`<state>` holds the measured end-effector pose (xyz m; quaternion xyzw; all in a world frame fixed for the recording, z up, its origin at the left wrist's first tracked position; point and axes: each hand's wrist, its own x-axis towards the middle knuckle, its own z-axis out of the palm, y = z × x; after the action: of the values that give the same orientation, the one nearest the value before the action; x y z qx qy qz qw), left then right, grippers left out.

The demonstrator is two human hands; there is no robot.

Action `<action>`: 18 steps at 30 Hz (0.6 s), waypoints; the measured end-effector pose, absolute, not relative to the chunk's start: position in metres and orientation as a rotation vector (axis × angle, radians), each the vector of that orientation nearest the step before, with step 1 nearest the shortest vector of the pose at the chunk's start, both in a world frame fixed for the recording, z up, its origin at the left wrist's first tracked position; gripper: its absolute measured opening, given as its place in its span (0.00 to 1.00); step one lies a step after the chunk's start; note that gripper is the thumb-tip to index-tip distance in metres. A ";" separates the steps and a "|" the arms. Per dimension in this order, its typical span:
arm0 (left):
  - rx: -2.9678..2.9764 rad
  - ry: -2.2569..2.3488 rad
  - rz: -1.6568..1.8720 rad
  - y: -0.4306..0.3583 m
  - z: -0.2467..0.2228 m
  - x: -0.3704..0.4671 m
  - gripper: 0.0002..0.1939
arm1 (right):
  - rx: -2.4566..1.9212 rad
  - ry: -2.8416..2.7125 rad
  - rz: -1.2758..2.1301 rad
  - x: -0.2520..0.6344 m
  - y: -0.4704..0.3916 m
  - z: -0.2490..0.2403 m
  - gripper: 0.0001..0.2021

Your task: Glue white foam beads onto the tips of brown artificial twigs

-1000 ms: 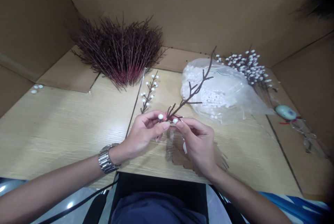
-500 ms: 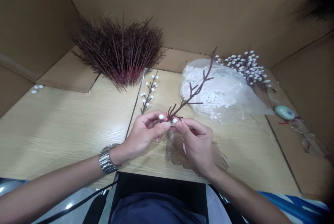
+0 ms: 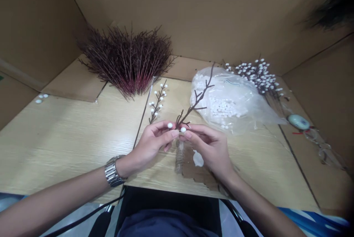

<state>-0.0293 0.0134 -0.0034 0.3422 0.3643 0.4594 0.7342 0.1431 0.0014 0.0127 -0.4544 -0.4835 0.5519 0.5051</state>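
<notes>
Between my two hands a brown artificial twig (image 3: 193,107) slants up to the right. My left hand (image 3: 155,138) pinches its lower end, with one white berry (image 3: 170,125) showing by the fingers. My right hand (image 3: 211,146) is closed at the same spot, its thumb and fingertips against a second white berry (image 3: 183,129) on the twig. Just beyond my left hand lies a finished-looking twig with white berries (image 3: 158,102). Under my right hand is a cardboard piece (image 3: 190,170) bearing a white patch (image 3: 198,159).
A large bundle of bare brown twigs (image 3: 129,60) lies at the back left. At the right stand a clear bag of white berries (image 3: 235,100) and a pile of berried twigs (image 3: 258,73). A pale green oval object (image 3: 298,122) lies farther right. Loose white berries (image 3: 41,98) sit far left.
The twig's upper end has swung slightly left and down. My right thumb has drawn back a little from the berry. The whole view has shifted slightly.
</notes>
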 end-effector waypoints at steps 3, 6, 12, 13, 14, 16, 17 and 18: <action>0.744 0.806 0.988 0.013 -0.003 -0.030 0.10 | -1.053 -1.223 1.339 0.149 0.005 0.014 0.10; 0.747 0.805 0.979 0.013 -0.003 -0.030 0.11 | -1.053 -1.273 1.309 0.151 0.005 0.013 0.12; 0.764 0.784 0.965 0.014 -0.004 -0.031 0.10 | -1.115 -1.264 1.277 0.148 0.003 0.014 0.08; 0.765 0.789 0.967 0.014 -0.005 -0.031 0.09 | -1.122 -1.253 1.270 0.147 0.002 0.014 0.08; 0.769 0.792 0.968 0.014 -0.005 -0.031 0.09 | -1.129 -1.245 1.260 0.146 0.002 0.013 0.07; 0.780 0.792 0.964 0.014 -0.006 -0.031 0.10 | -1.145 -1.233 1.247 0.145 0.002 0.012 0.06; 0.784 0.789 0.963 0.014 -0.007 -0.031 0.10 | -1.150 -1.223 1.247 0.144 0.001 0.012 0.05; 0.786 0.786 0.964 0.014 -0.007 -0.030 0.10 | -1.150 -1.211 1.251 0.144 0.001 0.011 0.05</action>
<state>-0.0303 0.0136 -0.0070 0.3586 0.3586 0.4395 0.7414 0.1440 0.0009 0.0111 -0.4764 -0.5014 0.5180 0.5033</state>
